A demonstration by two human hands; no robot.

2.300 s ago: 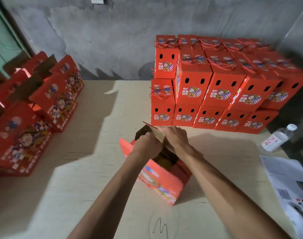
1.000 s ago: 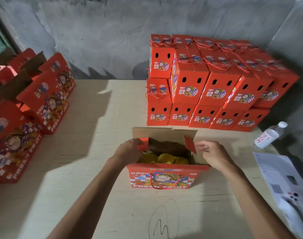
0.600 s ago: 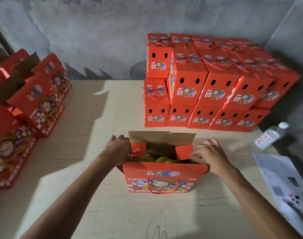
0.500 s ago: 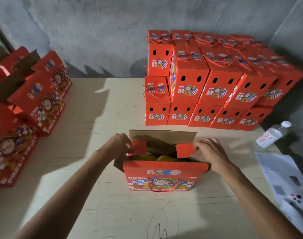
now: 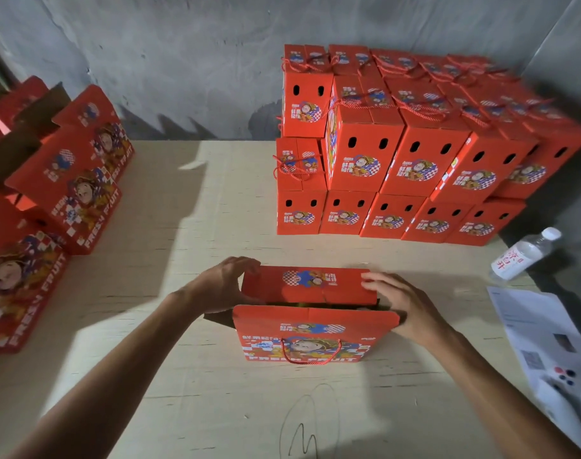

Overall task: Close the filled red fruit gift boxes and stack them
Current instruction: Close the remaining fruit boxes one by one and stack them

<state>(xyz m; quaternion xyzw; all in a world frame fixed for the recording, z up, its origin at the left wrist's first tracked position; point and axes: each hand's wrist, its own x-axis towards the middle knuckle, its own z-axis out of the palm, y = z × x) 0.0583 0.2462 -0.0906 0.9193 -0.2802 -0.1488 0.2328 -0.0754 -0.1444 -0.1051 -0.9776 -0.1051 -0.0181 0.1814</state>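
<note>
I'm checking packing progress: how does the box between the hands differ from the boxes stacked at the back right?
The box between the hands has its far flap folded down and near flap up, leaving a gap; the stacked boxes are fully shut. It stands alone; they sit in layers. Both share the red printed design.

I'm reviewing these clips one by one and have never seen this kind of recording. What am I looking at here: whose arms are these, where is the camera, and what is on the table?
There is no robot here. The single wide-angle camera sits on a person's head and looks down, so the two bare arms are the wearer's own. On the pale wooden table stands a red fruit gift box directly in front of them. Its far top flap is folded down over the opening; the near flap, with its rope handle, still stands up, and a dark gap remains between them. The left hand and right hand press the box's two ends with fairly straight fingers. Behind is a stack of closed boxes; at left are open boxes; at right lie a water bottle and a printed sheet.
</note>
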